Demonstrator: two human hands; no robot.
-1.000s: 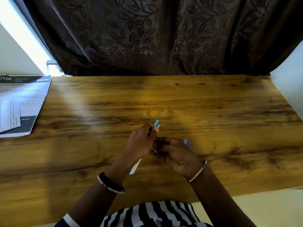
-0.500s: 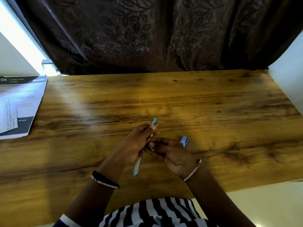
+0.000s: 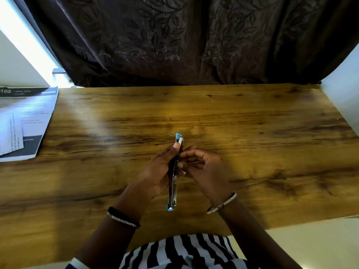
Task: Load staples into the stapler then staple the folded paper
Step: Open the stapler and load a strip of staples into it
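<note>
The stapler (image 3: 173, 188) is swung open into one straight line and held above the middle of the wooden table (image 3: 252, 133), blue tips at both ends. The left hand (image 3: 159, 171) clamps its upper half, thumb along the side. The right hand (image 3: 206, 167) curls its fingertips against the hinge; whether they pinch anything cannot be told. The folded paper (image 3: 11, 133) lies on a booklet (image 3: 35, 113) at the table's far left.

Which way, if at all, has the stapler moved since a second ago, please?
Yes: the stapler has swung from slanted to nearly square to the table's far edge, its blue tip nearer that edge.
</note>
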